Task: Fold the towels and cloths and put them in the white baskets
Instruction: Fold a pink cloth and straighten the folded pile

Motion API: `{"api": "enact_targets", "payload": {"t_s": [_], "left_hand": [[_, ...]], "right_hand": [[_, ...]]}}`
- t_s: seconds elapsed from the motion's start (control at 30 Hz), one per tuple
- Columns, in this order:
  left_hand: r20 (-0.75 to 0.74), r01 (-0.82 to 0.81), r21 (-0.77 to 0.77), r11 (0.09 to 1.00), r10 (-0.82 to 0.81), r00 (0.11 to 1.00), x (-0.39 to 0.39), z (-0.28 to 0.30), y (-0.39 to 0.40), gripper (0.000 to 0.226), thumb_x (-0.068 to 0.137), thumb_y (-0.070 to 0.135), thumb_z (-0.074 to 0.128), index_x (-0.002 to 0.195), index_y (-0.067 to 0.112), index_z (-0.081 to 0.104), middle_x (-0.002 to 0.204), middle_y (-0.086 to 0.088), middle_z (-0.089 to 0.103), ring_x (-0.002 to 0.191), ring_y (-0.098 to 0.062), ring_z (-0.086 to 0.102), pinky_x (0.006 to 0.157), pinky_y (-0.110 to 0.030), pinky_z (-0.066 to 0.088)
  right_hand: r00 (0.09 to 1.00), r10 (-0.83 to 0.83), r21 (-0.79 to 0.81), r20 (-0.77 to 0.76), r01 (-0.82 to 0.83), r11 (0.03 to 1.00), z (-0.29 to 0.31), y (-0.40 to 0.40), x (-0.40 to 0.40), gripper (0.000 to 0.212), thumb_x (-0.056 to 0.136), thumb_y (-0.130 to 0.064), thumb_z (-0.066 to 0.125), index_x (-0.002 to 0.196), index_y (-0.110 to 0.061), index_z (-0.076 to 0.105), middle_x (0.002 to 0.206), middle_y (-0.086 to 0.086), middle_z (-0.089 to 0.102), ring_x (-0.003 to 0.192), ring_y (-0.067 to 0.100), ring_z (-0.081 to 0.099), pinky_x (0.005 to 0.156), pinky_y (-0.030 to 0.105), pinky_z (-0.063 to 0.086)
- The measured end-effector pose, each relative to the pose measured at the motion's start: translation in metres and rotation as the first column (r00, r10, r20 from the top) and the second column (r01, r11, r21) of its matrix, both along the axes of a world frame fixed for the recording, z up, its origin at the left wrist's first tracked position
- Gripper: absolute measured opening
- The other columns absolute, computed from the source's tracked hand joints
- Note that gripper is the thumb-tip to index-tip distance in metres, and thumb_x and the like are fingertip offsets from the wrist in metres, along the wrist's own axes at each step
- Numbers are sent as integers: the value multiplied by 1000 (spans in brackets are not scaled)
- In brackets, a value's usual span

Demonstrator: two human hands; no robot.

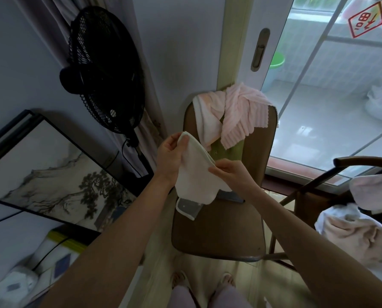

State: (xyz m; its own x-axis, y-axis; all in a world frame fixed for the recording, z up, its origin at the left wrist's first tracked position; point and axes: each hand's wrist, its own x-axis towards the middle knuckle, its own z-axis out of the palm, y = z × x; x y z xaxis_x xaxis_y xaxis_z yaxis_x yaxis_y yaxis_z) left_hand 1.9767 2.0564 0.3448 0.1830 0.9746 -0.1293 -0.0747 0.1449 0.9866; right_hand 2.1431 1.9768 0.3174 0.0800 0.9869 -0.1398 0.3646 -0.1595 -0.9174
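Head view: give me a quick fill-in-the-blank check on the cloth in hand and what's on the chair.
1. The white cloth is held by ____ hands, the left hand at its top corner and the right hand at its edge.
2. The pink ribbed towel hangs over the back of the ____.
3. The black fan stands to the ____ of the brown chair.

Missing words: both; chair; left

upper left: black fan against pale wall | lower left: framed ink painting | centre: brown chair | right: sliding glass door, daylight | bottom: pale wood floor
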Motion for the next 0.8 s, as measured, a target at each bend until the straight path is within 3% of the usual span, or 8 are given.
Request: {"api": "enact_targets", "payload": {"t_s": [0.13, 0.23, 0.33, 0.47, 0.6, 0.7, 0.8], "left_hand": [[113, -46, -40, 998, 50, 992, -3, 0, 6, 11, 92, 30, 63, 92, 21, 69, 79, 8, 63, 77, -8, 59, 73, -29, 50], [124, -57, -69, 996, 65, 990, -3, -4, 6, 10, 92, 27, 63, 92, 19, 69, 81, 5, 63, 77, -10, 59, 74, -30, 50], [60, -121, -85, 989, 126, 990, 0, -12, 6, 12, 92, 29, 63, 95, 19, 69, 85, 5, 63, 80, -11, 58, 73, -28, 50], [-46, -223, -125, 967, 219, 975, 7, -24, 5, 24, 95, 25, 60, 110, 8, 64, 89, 6, 59, 83, -10, 55, 73, -24, 48], [-156, -316, -163, 935, 292, 944, 17, -41, 1, 27, 95, 27, 59, 115, 9, 64, 94, 5, 59, 92, -15, 54, 78, -30, 46], [-178, -357, -188, 915, 326, 928, 26, -50, -2, 30, 96, 26, 58, 118, 7, 63, 103, -5, 59, 95, -18, 54, 79, -29, 44], [-215, -401, -209, 892, 358, 909, 31, -51, -1, 31, 97, 25, 56, 122, 8, 60, 108, -5, 57, 99, -20, 54, 83, -31, 45]], "right_hand": [[995, 16, -91, 97, -7, 996, -14, 0, 12, 27, 99, -22, 52, 103, -4, 72, 101, -2, 59, 84, 12, 55, 78, 28, 43], [989, 25, -109, 148, -9, 994, -21, 0, 17, 28, 99, -20, 52, 101, 0, 72, 107, 1, 57, 90, 18, 56, 82, 35, 45], [976, -173, -28, 131, 178, 984, -23, 0, 23, 25, 94, -20, 61, 89, 2, 74, 95, 1, 62, 80, 14, 57, 74, 31, 46], [909, -412, 37, 67, 411, 911, -17, -1, 34, 19, 84, -24, 74, 87, -6, 77, 79, -4, 67, 71, 8, 59, 68, 25, 47], [865, -480, 49, 146, 478, 877, -20, -5, 42, 25, 79, -37, 77, 74, -12, 77, 70, 1, 69, 69, 20, 65, 67, 36, 53], [879, -443, 0, 178, 450, 893, -26, -14, 50, 27, 79, -33, 77, 73, -7, 74, 73, 7, 69, 73, 27, 65, 68, 42, 54], [899, -436, -88, 42, 438, 895, -28, -26, 57, 14, 81, -21, 76, 78, -8, 74, 80, 9, 68, 80, 28, 63, 72, 39, 54]]}}
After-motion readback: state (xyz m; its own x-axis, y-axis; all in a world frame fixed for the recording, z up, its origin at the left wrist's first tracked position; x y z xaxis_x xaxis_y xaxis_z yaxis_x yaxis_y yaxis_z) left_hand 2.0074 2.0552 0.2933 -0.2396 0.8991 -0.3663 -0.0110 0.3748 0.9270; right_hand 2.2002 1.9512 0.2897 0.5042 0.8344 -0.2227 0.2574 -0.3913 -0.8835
